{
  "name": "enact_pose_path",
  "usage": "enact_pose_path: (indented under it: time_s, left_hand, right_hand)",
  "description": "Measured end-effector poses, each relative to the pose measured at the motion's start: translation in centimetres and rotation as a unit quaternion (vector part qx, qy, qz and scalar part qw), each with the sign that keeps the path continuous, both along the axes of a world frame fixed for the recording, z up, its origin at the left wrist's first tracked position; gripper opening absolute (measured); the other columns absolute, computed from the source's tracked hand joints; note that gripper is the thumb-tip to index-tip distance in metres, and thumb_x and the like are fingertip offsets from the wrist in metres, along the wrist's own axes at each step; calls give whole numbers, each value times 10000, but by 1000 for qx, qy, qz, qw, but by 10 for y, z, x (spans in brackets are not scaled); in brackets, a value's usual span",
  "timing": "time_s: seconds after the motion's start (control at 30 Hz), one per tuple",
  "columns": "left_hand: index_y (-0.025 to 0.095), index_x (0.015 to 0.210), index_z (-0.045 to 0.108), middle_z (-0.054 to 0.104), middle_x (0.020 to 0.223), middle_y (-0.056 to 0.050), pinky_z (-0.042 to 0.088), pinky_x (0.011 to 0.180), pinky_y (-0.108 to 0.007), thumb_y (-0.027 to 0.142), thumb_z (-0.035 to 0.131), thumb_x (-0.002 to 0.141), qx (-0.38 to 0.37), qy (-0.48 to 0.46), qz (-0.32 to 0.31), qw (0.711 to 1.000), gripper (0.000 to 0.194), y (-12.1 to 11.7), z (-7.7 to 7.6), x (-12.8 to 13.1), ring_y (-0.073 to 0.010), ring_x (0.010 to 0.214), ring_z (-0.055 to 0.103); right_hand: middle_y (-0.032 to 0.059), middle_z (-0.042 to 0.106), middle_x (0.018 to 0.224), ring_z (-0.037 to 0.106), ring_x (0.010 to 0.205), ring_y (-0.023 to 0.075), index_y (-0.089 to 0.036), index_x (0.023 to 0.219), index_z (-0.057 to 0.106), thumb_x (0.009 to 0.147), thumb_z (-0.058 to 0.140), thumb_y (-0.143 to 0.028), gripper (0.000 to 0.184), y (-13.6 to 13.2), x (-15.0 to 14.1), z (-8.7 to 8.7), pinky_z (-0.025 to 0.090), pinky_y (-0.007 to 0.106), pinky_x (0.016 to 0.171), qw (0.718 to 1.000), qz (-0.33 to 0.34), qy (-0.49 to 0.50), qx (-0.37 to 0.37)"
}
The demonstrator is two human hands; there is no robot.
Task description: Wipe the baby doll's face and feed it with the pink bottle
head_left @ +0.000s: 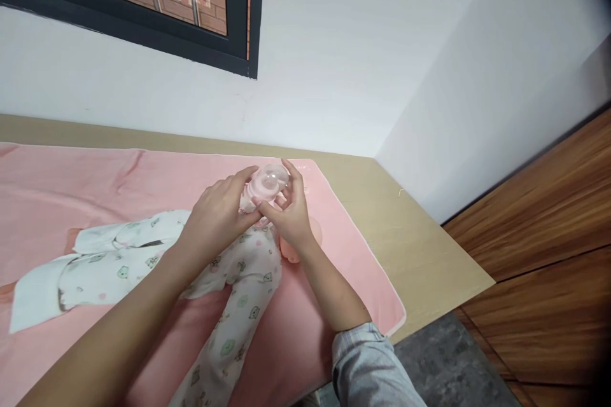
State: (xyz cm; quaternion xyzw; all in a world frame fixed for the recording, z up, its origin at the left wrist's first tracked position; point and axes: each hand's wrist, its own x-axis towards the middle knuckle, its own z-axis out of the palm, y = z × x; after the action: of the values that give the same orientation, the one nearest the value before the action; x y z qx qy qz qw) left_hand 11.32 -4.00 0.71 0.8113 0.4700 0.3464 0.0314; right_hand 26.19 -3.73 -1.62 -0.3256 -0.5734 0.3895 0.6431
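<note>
A baby bottle (260, 189) with a pink collar and a clear domed cap (277, 173) is between my two hands, tilted with its cap up and to the right. My left hand (222, 206) is wrapped around the bottle's body from the left. On the right, my right hand (291, 210) has its fingers curled around the cap and collar. Beneath my hands lies a baby doll in a white patterned outfit (258, 261), its limbs stretched to the left and toward me. Part of the doll's peach-coloured head (315, 232) shows behind my right wrist; its face is hidden.
The doll lies on a pink blanket (353, 267) with a pale edge, spread over a light wooden tabletop (410, 248). A white wall and a dark-framed window (238, 44) stand behind it. Wood-grain cabinet panels (548, 267) are at the right, above a dark grey floor (449, 362).
</note>
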Motion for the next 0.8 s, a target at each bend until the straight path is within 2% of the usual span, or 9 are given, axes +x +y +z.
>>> enact_pose_path:
  time_s: [0.17, 0.37, 0.5, 0.6, 0.67, 0.73, 0.8]
  left_hand:
    - [140, 1407, 478, 650, 1266, -127, 482, 917, -473, 346, 545, 837, 4, 32, 16, 999, 610, 3, 1, -3, -354, 1086, 629]
    - [133, 1379, 535, 646, 1279, -137, 463, 962, -484, 306, 500, 864, 34, 48, 9, 998, 544, 11, -5, -5, -351, 1147, 607]
    - [141, 1362, 544, 624, 1307, -135, 463, 998, -482, 294, 530, 867, 9, 50, 34, 998, 518, 10, 6, -11, -353, 1187, 585]
    - [90, 1364, 507, 587, 1331, -147, 457, 1022, -472, 274, 436, 949, -22, 51, 41, 998, 459, 7, 22, -24, -343, 1229, 556]
    - [73, 1357, 484, 582, 1317, -139, 467, 1009, -471, 295, 403, 976, -45, 32, 66, 996, 448, 9, 29, -38, -339, 1215, 564]
    - [91, 1348, 474, 600, 1268, -103, 482, 981, -474, 357, 436, 962, -62, 1, 113, 992, 471, 18, 29, -57, -331, 1163, 591]
    - [125, 1358, 457, 604, 1232, -61, 482, 975, -481, 421, 489, 921, -73, -11, 147, 986, 528, 34, 22, -79, -333, 1155, 593]
  right_hand:
    - [64, 512, 1399, 559, 1249, 215, -314, 1414, 436, 657, 840, -407, 863, 2, -7, -7, 543, 380, 1037, 1000, 11, 10, -4]
    - [65, 511, 1394, 543, 1261, 206, -293, 1364, 458, 666, 838, -422, 805, 1, -7, -6, 495, 388, 1097, 1000, -15, 26, 6]
    - [74, 522, 1365, 544, 1262, 208, -291, 1378, 419, 681, 828, -423, 819, 2, 3, 2, 457, 422, 1134, 997, -56, 51, 27]
    - [85, 500, 1389, 548, 1259, 200, -296, 1420, 347, 720, 791, -409, 837, 19, 28, 4, 444, 425, 1138, 990, -121, 58, 36]
    - [98, 462, 1429, 542, 1265, 191, -287, 1429, 311, 733, 762, -365, 833, 39, 52, -3, 443, 399, 1129, 981, -184, 50, 47]
    - [109, 447, 1435, 525, 1278, 195, -258, 1396, 322, 714, 735, -304, 798, 60, 79, -18, 441, 382, 1116, 966, -255, 17, 43]
    - [117, 479, 1395, 537, 1251, 206, -224, 1339, 370, 703, 686, -246, 711, 79, 104, -41, 431, 386, 1106, 940, -341, -34, 0]
